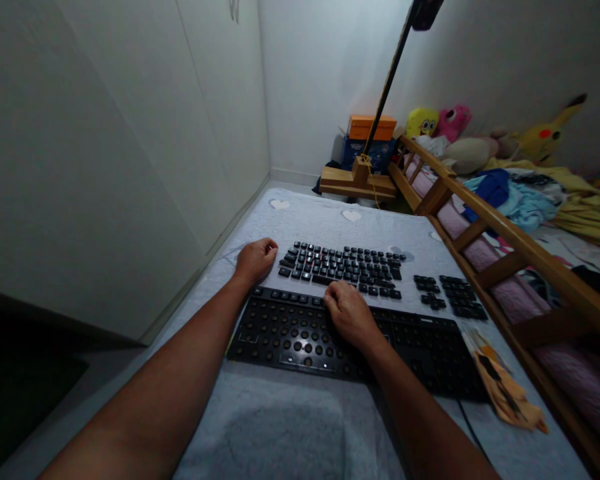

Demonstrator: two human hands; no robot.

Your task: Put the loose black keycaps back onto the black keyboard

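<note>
A black keyboard (300,337) lies across the light blue cloth, most of its key positions bare, with a row of keycaps (290,296) fitted along the left of its top edge. My right hand (350,313) rests over that top row, fingers curled and pressed together at the end of the fitted keycaps. Whatever its fingertips hold, if anything, is hidden. Beyond the keyboard, loose black keycaps (337,263) are laid out in rows. My left hand (257,260) is closed on the cloth at the left end of these rows; its curled fingers hide any contents.
More loose keycaps (463,297) lie in groups at the right. An orange cloth (510,397) with a dark tool (497,377) on it sits by the keyboard's right end. A wooden bed rail (510,247) borders the right side, a white cabinet (130,147) the left.
</note>
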